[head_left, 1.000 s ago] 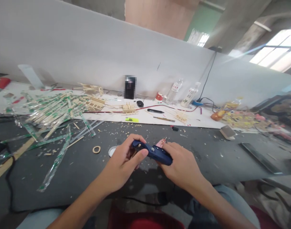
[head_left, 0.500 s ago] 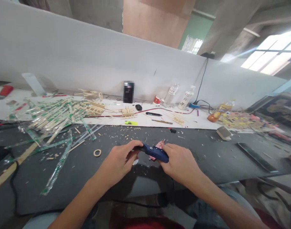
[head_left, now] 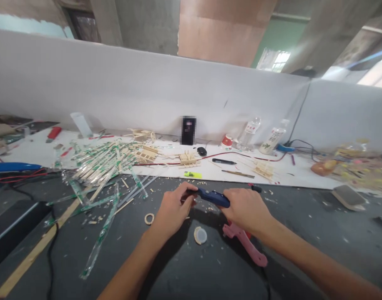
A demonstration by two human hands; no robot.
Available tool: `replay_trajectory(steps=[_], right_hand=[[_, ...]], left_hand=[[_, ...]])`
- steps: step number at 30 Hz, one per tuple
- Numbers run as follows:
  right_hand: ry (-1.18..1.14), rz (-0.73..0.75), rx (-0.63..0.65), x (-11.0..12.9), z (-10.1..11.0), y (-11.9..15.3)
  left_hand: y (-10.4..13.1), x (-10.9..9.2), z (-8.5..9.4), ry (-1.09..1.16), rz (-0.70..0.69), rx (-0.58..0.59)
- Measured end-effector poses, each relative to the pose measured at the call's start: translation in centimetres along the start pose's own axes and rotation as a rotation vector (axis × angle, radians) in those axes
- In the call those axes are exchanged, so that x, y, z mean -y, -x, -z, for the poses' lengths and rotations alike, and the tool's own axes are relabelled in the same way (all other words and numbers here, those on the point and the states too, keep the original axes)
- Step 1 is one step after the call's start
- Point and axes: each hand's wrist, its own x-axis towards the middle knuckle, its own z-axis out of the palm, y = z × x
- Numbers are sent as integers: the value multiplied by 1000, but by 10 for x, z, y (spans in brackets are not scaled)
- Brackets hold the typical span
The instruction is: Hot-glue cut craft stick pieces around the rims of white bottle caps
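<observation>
My right hand is closed around a dark blue hand tool, whose exact kind I cannot make out. At the tool's left end, the fingers of my left hand are pinched together; whatever is between them is hidden. Below my hands lies a small round piece with a pale wooden rim and a whitish disc. A pink glue gun rests under my right wrist, its upper part partly covered. Left of my left hand is a wooden ring.
Plastic-wrapped wooden strips are heaped at the left. Small wooden models, a yellow highlighter, a black pen and bottles stand or lie along the white strip at the back. A black box sits front left.
The view has swung left and lower. Both hands keep the blue tool between them, tilted slightly differently. The glue gun and the round piece now show more fully.
</observation>
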Motion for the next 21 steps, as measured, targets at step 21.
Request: replay_trajectory(steps=[21], right_hand=[[178, 36, 57, -36, -14, -31]], left_hand=[[-27, 29, 5, -30, 279, 82]])
